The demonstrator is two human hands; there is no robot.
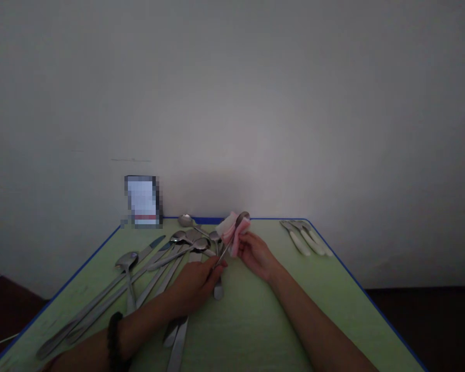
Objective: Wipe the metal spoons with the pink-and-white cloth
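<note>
My left hand (201,281) is closed on the handle of a metal spoon (243,217), whose bowl points up and away. In my right hand (256,253) is a pink and white cloth (228,227), pinched and folded around the spoon just below its bowl. Both hands are over the middle of the green table. Beneath and left of my left hand lies a loose pile of metal spoons (127,261) and knives (151,247), partly hidden by my left forearm.
Several utensils with white handles (300,243) lie side by side at the back right of the green table (248,330). A blurred upright device (143,201) stands at the back left corner. A plain wall rises behind the table's blue edge.
</note>
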